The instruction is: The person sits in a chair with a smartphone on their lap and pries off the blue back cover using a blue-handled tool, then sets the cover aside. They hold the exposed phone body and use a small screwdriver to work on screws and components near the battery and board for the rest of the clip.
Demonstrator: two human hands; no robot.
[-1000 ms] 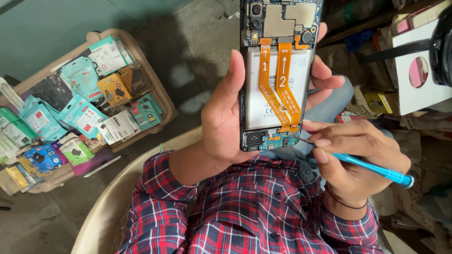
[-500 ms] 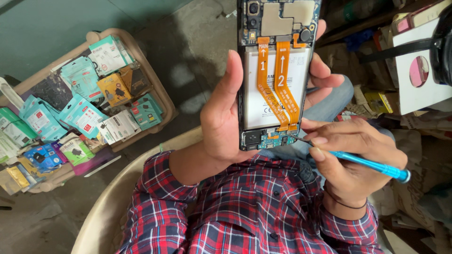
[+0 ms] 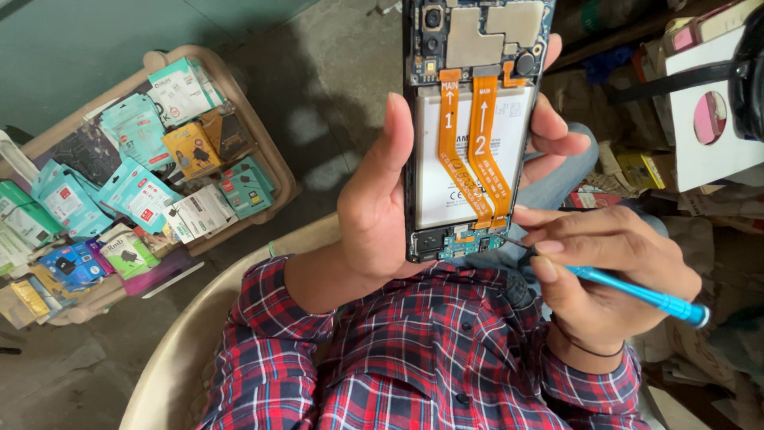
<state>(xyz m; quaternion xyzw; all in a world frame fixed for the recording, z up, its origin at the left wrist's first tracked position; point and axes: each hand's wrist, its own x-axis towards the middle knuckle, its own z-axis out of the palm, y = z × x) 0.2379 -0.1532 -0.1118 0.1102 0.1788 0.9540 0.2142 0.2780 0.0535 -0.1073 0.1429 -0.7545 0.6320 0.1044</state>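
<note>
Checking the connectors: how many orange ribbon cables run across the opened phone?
2. The left ribbon cable and right ribbon cable lie side by side over the white battery, running down to the bottom board.

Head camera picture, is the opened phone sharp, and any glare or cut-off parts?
Head view: the opened black phone with orange ribbon cables is sharp and evenly lit, without strong glare; its top runs past the frame edge. The blue-handled screwdriver in the right hand is crisp too.

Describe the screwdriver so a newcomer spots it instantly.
Start at the opened phone with two orange ribbon cables that the left hand holds upright. Below it, the right hand pinches a slim light-blue metal screwdriver, the only blue rod here, its tip at the phone's bottom edge.
</note>
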